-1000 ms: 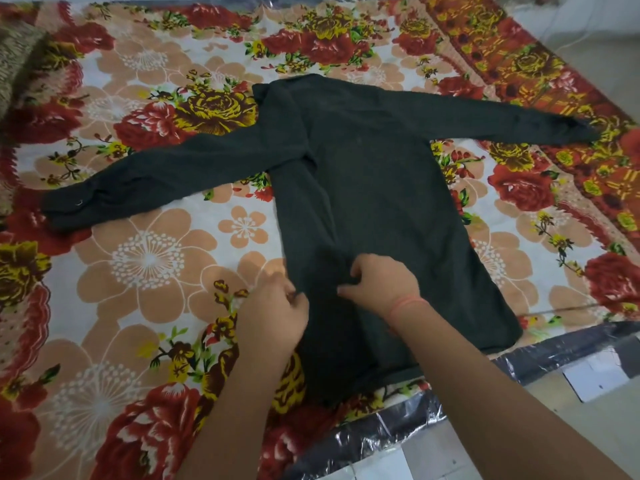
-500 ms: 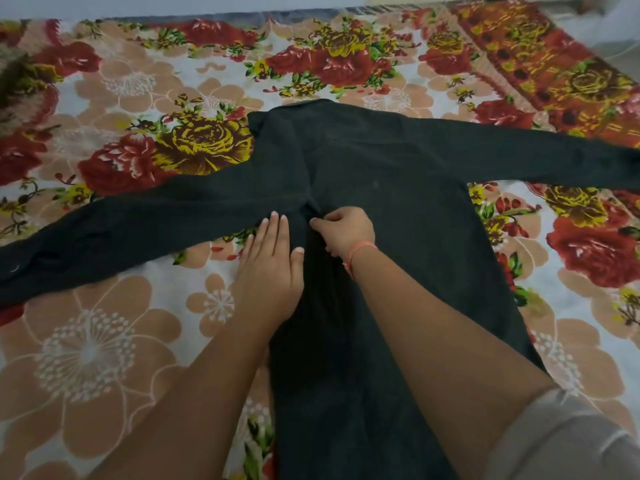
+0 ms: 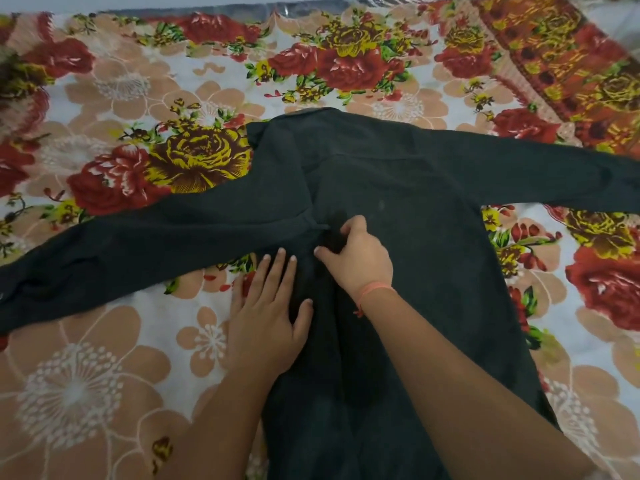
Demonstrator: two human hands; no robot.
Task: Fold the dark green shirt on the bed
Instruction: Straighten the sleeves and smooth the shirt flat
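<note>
Dark green long-sleeved shirt (image 3: 398, 188): your flat-fingered left grip (image 3: 266, 323) pins it down; right grip (image 3: 360, 261) pinches a fold, so draw that crease taut.

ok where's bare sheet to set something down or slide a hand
Bare bedsheet lies below the left sleeve, left of the left hand; also beyond the collar and below the right sleeve. Crowded at the shirt middle, where the right hand pinches.

Our left hand (image 3: 266, 320) lies flat, palm down, fingers straight. Our right hand (image 3: 358, 259), just beside it, curls thumb and fingers, pinching the dark green shirt (image 3: 415, 209).
</note>
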